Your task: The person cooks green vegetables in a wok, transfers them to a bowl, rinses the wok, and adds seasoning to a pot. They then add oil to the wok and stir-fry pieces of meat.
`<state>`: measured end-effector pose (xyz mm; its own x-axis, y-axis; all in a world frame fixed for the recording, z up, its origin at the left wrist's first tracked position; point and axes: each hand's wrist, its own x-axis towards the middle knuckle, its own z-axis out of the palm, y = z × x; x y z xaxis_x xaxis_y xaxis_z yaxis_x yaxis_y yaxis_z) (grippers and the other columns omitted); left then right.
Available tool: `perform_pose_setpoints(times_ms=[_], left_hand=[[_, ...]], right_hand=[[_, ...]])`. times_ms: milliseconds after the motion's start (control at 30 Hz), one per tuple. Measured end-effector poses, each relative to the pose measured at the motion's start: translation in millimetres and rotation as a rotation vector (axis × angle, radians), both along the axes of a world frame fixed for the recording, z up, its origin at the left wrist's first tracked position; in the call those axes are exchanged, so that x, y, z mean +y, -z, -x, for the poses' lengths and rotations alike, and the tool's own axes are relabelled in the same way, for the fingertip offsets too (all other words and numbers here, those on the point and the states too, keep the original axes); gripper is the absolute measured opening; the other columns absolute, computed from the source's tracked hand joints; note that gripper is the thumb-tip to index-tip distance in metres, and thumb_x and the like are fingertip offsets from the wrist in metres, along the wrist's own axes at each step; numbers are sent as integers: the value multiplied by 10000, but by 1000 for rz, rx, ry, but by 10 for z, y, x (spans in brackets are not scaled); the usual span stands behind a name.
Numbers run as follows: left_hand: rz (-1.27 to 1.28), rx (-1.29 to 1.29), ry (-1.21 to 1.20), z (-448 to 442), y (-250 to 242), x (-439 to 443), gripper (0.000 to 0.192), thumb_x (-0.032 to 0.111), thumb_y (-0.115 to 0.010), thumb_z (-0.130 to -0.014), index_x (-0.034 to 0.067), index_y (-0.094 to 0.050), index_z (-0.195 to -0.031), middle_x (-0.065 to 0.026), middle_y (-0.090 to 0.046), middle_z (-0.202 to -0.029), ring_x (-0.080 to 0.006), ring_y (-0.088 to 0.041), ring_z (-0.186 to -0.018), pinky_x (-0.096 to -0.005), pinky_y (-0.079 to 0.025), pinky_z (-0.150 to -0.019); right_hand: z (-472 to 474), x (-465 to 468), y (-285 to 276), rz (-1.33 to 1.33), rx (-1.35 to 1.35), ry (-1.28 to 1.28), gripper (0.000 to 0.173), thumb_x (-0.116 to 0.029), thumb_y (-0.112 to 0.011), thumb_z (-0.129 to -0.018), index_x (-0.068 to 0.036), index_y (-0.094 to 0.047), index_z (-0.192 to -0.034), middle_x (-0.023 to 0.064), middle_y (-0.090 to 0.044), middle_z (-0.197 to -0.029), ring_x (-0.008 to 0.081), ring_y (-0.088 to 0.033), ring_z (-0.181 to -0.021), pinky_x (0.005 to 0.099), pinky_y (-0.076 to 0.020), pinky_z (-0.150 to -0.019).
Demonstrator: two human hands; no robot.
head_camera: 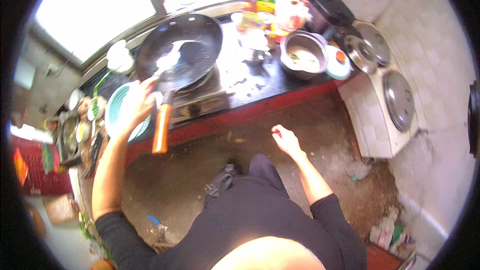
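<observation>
A dark wok [195, 56] with an orange wooden handle [160, 129] rests on a gas stove [202, 107]. My left hand [140, 99] is beside the wok's near rim, just left of the handle and above a teal colander [116, 107]. A bright, glared shape [168, 60] reaches from near its fingertips into the wok; whether it is a utensil in my grip or a reflection is unclear. Low in front of the counter hangs my right hand [287, 140], its fingers curled and nothing visible in them.
To the right on the black counter [277, 86] stand an open pot [303, 39] with food in it, a pale blue lid [338, 63] and several bottles [265, 3]. Metal lids [398, 99] lie around a white cabinet [369, 120]. Bowls and a tray [69, 135] crowd the left side.
</observation>
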<state>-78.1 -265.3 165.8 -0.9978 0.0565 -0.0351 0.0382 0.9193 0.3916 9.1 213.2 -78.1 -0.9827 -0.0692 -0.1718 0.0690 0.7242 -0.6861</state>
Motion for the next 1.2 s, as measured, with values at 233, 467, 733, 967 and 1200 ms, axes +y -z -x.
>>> perform_pose_setpoints(times_ms=[233,467,733,967,1200], left_hand=[[-381,-163,-242,-135,121,-360,343,44,-510,-902,124,-604,-1222,-52,-585,-964,-107,-556,-657,-246,-487,-517],[-21,164,-336,-346,-28,-218,176,165,-593,-975,42,-590,-1102,-52,-608,-901,-115,-557,-767,-279,-473,-689],[-469,436,-602,9,-243,2046,270,170,-558,-985,67,-514,-738,27,-429,-611,-57,-394,-515,-264,-338,-462],[-1281,-559,-641,1191,1417,3956,381,382,-588,-972,30,-581,-1119,-112,-664,-830,-231,-660,-560,-310,-517,-451],[-1273,-299,-695,1801,2129,4580,276,169,-681,-917,-6,-541,-1078,-121,-633,-961,-198,-689,-741,-335,-638,-549]], right_hand=[[958,1105,-541,305,277,539,149,-111,-558,-943,-29,-657,-869,40,-642,-686,86,-535,-456,255,-432,-421],[2286,2604,-731,87,214,605,229,-226,-591,-933,-10,-667,-920,80,-685,-755,168,-631,-526,315,-485,-513],[3405,3412,-498,-509,23,431,684,-363,-649,-859,-178,-376,-1459,190,-478,-1393,391,-561,-1207,487,-466,-987],[3702,3515,-557,-558,-178,236,846,-452,-707,-774,-224,-334,-1499,227,-426,-1420,413,-548,-1227,518,-467,-989],[3769,3499,-672,-580,-156,113,841,-433,-723,-726,-225,-368,-1460,282,-428,-1346,478,-593,-1123,521,-481,-974]])
